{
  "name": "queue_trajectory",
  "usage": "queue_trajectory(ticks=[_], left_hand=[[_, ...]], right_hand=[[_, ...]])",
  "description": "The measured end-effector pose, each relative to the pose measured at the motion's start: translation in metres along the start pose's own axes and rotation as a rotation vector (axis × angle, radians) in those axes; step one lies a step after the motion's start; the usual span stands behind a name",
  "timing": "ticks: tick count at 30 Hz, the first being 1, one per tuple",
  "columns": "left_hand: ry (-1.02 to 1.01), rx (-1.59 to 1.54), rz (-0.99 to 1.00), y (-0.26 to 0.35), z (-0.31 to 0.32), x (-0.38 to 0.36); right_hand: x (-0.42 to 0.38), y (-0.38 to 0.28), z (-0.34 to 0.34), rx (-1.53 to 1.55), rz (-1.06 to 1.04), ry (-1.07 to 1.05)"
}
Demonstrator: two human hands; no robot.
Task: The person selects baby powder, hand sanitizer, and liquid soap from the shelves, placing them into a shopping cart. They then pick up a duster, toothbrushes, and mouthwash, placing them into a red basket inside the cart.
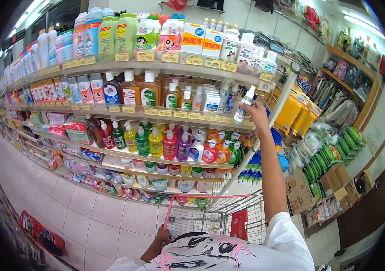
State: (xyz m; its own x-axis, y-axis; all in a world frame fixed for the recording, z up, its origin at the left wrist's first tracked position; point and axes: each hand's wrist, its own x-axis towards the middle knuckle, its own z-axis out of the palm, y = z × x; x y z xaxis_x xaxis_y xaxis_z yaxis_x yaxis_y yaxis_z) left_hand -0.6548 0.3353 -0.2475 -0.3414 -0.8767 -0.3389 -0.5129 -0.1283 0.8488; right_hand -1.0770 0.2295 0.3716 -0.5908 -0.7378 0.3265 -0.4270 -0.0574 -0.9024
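My right hand (258, 114) reaches out to the right end of the shelf's second row. Its fingers are closed round a small white bottle (244, 106) with a slim pump or spray top, held upright at the shelf edge. Just left of it stand small clear bottles (231, 98) and a stack of white packets (211, 100). Low in front of my body, my left hand (162, 233) grips the red-rimmed shopping cart (169, 212), its fingers partly hidden. A few small items (214, 228) lie in the cart's wire basket.
The long shelf (156, 68) carries powders, mouthwash-like bottles and pump bottles (170, 144), with yellow price tags along its edges. Red baskets (43, 235) sit on the tiled floor at left. Cardboard boxes (300, 192) and green packs (332, 156) stand at right.
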Motion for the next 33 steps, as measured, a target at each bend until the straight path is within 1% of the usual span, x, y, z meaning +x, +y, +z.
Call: queue_trajectory(ticks=[1,3,4,6,7,8,9,12,14,16,18,20,22,24,26,28,30,33], left_hand=[[0.005,-0.003,-0.008,0.002,0.000,0.000],[0.048,-0.057,0.065,0.002,-0.001,-0.003],[0.049,-0.059,0.057,0.002,-0.003,-0.004],[0.069,-0.087,0.084,0.006,-0.003,-0.003],[0.128,-0.097,0.143,0.004,0.001,-0.002],[0.128,-0.103,0.139,0.003,0.003,0.000],[0.132,-0.106,0.126,0.000,0.004,0.001],[0.141,-0.080,0.107,0.005,0.002,-0.004],[0.147,-0.048,0.103,0.008,0.002,-0.003],[0.130,-0.092,0.116,0.010,-0.001,-0.006],[0.128,-0.100,0.115,0.015,-0.002,-0.008],[0.128,-0.110,0.116,0.016,-0.003,-0.008],[0.101,-0.122,0.091,0.018,-0.004,-0.008],[0.088,-0.112,0.072,0.018,-0.005,-0.009],[0.100,-0.148,0.077,0.023,-0.006,-0.012],[0.075,-0.157,0.029,0.024,-0.008,-0.015],[0.069,-0.166,0.081,0.024,-0.008,-0.014],[0.063,-0.168,0.070,0.027,-0.009,-0.015]], right_hand=[[0.005,0.000,0.001,-0.038,0.029,0.016],[0.018,0.002,0.005,-0.053,0.044,-0.014],[0.019,0.001,0.009,-0.067,0.053,-0.032],[0.016,0.000,0.012,-0.022,0.044,-0.068],[0.016,0.001,0.013,0.014,0.059,-0.117],[0.015,0.003,0.014,0.050,0.076,-0.166],[0.014,0.006,0.014,0.046,0.079,-0.171],[0.014,0.013,0.013,0.118,0.179,-0.262],[0.018,0.014,0.012,0.096,0.164,-0.241],[0.030,0.016,0.011,0.182,0.088,-0.209],[0.036,0.017,0.011,0.207,0.101,-0.210],[0.039,0.018,0.018,0.296,0.006,-0.153],[0.051,0.032,0.022,0.315,-0.010,-0.147],[0.051,0.036,0.028,0.319,-0.045,-0.085],[0.049,0.037,0.034,0.292,-0.070,-0.081],[0.046,0.041,0.042,0.197,-0.136,0.052],[0.052,0.051,0.047,0.211,-0.171,0.035],[0.054,0.061,0.054,-0.081,-0.349,0.077]])
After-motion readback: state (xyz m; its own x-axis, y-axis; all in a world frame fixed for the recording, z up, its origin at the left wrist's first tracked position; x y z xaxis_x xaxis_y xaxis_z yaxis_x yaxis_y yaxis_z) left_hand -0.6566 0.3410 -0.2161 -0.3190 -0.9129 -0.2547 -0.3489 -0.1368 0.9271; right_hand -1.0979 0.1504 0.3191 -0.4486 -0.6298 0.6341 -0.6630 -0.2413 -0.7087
